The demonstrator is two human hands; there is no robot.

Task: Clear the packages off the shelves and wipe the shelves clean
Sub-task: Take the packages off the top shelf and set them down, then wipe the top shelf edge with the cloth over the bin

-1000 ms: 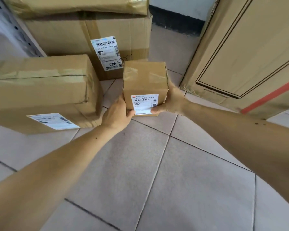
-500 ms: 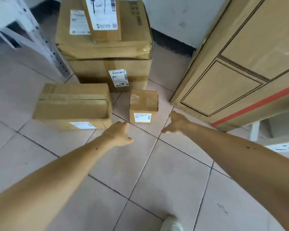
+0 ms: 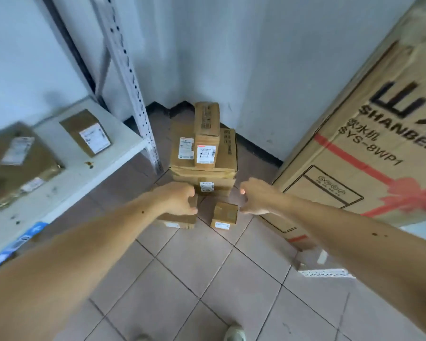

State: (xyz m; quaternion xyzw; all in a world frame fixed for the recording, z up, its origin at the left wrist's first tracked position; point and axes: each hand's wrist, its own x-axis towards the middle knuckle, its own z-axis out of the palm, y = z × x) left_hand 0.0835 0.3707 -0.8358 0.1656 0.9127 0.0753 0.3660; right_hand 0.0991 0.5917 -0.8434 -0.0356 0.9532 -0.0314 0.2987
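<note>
A small cardboard package (image 3: 224,215) with a white label stands on the tiled floor, free of both hands. My left hand (image 3: 178,198) hovers above a flat box (image 3: 180,220), fingers loosely curled and holding nothing. My right hand (image 3: 255,198) hangs to the right of the small package, empty, fingers apart. Behind them in the corner is a stack of boxes (image 3: 204,158) with a narrow box on top. On the white shelf (image 3: 89,173) at the left lie a small labelled package (image 3: 86,132) and a larger taped package (image 3: 17,163).
A big cardboard carton (image 3: 369,153) with a red ribbon print leans at the right. The shelf's perforated white upright (image 3: 135,94) rises at centre left. A blue-and-white item (image 3: 17,242) sits under the shelf edge. My shoe (image 3: 234,333) shows at the bottom.
Both hands let go of the small package, now resting on the floor. The view has pulled up and back, bringing the shelf and its packages into sight.
</note>
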